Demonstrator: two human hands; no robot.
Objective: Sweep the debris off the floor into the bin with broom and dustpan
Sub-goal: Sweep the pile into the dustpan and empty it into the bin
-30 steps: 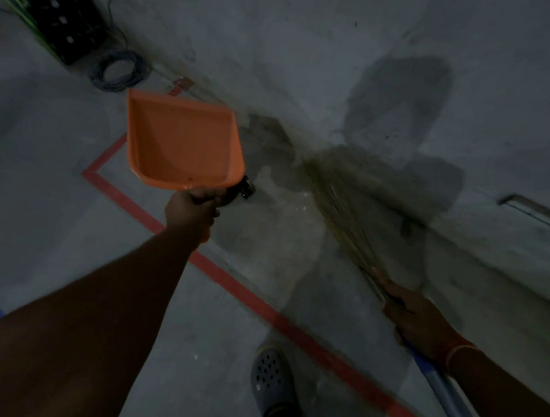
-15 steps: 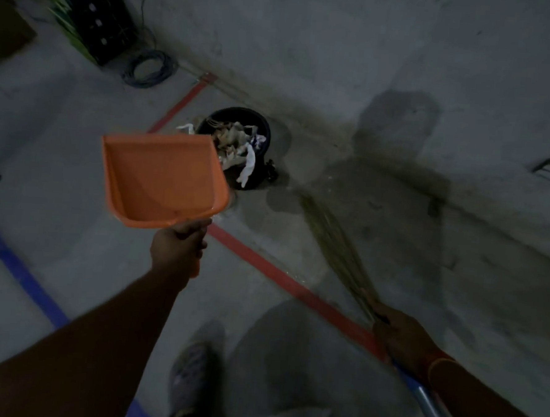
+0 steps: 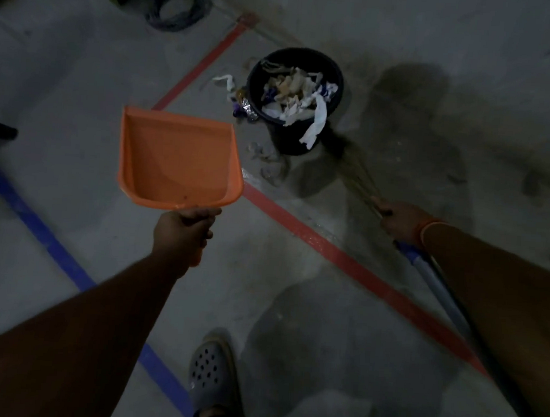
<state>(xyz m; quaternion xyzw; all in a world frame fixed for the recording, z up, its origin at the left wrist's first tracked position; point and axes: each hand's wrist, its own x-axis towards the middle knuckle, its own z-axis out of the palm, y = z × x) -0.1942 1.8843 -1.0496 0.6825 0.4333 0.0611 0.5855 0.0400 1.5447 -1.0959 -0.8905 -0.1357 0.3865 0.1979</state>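
On the floor: grey concrete [image 3: 82,77] with a red line [image 3: 344,261] and a blue line [image 3: 55,249] painted across it.
Left hand [image 3: 182,231]: closed tight around the handle of the orange dustpan [image 3: 176,160], which is held up off the floor with its empty scoop facing the camera.
Right hand [image 3: 401,219]: wrapped fully around the broom [image 3: 362,178] where bristles meet the blue-and-grey handle; an orange band sits on the wrist.
Writing: none readable anywhere.
Bin [image 3: 295,96]: black, round, heaped with white and tan paper scraps, standing beyond both hands, between them.
Broom tip: bristles reach to the bin's base, on its right side.
Debris [image 3: 263,159]: loose scraps lie on the floor just left of and in front of the bin, right of the dustpan.
Shoe [image 3: 210,375]: grey perforated clog, near the bottom edge.
Cable [image 3: 176,9]: coiled, far top left.
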